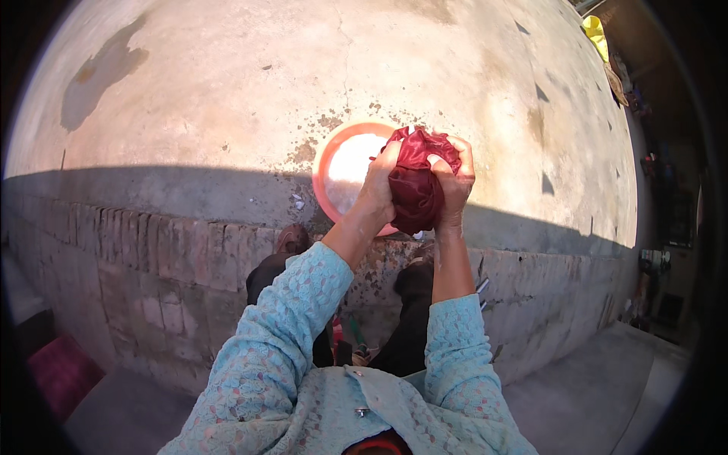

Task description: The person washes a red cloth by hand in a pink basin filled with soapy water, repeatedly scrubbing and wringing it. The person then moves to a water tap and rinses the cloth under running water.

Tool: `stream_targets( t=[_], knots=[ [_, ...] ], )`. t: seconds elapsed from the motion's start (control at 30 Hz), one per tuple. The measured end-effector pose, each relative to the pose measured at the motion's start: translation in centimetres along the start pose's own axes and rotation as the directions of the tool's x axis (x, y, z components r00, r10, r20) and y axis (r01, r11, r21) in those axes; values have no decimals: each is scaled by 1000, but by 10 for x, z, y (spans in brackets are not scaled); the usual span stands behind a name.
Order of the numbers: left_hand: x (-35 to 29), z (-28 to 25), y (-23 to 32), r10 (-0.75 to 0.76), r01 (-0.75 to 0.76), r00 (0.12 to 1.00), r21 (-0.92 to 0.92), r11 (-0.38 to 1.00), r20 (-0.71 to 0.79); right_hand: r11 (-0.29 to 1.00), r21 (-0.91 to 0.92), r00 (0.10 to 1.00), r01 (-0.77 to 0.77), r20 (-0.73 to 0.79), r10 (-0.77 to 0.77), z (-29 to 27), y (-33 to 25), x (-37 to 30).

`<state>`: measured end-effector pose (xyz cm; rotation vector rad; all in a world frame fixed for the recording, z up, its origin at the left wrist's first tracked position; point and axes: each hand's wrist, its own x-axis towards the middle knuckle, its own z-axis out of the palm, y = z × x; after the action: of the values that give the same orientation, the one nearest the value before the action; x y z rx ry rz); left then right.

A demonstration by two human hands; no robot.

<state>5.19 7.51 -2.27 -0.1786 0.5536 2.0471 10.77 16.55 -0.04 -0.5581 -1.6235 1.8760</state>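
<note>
A bunched dark red cloth [417,193] with a satin shine is squeezed between my two hands. My left hand [381,178] presses on its left side, and my right hand [453,178] wraps its right side with the thumb over the front. Below the cloth stands a round orange-pink basin [321,178], whose right part the cloth and hands hide. Something bright white, either suds or glare on water, fills the part of the basin that shows.
The basin stands on a concrete floor [227,98] with wet splashes around it. A brick ledge [174,254] runs across in front of my legs. A dark red object [64,375] lies at the lower left. Something yellow [596,36] is at the far right.
</note>
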Motion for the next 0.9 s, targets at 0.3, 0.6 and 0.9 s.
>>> stream_targets(
  t=[0.3,0.6,0.9],
  knots=[
    [-10,-12,-1,308,-309,949,-2,951,60,762,-490,893,423,80,-443,26,9,-18],
    [-2,2,10,92,-75,990,-153,985,105,957,289,999,-12,-32,23,11,-13,-10],
    [-12,6,-13,-56,66,996,-162,985,67,891,-209,915,403,93,-392,-2,-12,9]
  ],
)
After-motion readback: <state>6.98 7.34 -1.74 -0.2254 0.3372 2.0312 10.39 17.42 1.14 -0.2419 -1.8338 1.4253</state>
